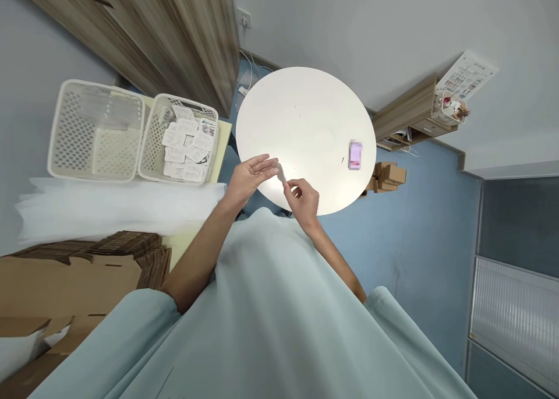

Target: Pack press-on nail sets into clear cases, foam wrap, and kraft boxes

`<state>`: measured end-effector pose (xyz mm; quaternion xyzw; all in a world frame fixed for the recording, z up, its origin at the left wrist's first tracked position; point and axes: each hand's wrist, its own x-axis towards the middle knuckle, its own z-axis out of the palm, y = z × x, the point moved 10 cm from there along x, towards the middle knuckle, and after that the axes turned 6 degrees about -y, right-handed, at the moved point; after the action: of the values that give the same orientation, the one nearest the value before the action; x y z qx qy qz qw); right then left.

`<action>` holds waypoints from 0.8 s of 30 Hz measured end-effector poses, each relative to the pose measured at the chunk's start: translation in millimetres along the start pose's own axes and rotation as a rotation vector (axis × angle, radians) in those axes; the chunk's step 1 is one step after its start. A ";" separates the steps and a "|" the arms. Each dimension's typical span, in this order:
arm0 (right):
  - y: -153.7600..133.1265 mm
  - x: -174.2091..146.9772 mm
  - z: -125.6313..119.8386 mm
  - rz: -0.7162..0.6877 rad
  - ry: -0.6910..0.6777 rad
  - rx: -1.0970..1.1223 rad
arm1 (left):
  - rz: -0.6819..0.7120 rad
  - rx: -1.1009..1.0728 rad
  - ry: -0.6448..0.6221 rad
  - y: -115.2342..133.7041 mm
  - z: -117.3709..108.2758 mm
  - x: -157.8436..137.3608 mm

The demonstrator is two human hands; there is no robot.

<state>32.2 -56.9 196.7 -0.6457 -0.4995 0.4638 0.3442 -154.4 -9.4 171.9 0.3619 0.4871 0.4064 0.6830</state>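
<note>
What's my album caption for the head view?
Left hand, right hand, a small pale strip between, above a round white table.

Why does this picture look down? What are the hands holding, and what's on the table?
There's no robot, just someone using bare hands. A camera worn on the head looks forward and down, so the pale-blue cloth top fills the bottom. The right hand pinches a small, thin, whitish piece; the left hand is at its other end. It's too small to identify. The hands are over the near edge of a round white table. Towards its right side lies a blurred, pinkish-purple rectangular thing.
</note>
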 end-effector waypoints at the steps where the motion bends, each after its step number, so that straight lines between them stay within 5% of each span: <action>1: 3.5 1.9 -1.3 0.029 -0.011 0.057 | 0.006 0.024 0.030 0.8 -5.9 -0.4; 9: 20.3 7.5 6.9 0.182 -0.157 0.384 | -0.011 0.042 0.005 6.7 -23.1 -0.8; 19: 28.0 1.5 48.0 0.349 -0.522 0.671 | -0.093 -0.204 -0.380 -1.4 14.5 -9.6; 24: 33.5 2.7 49.3 0.332 -0.473 0.571 | -0.103 -0.177 -0.357 -5.3 12.8 -7.2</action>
<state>-3.2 -64.1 149.1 -0.4715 -0.3051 0.7690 0.3054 -142.4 -19.3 173.2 0.3415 0.3385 0.3417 0.8075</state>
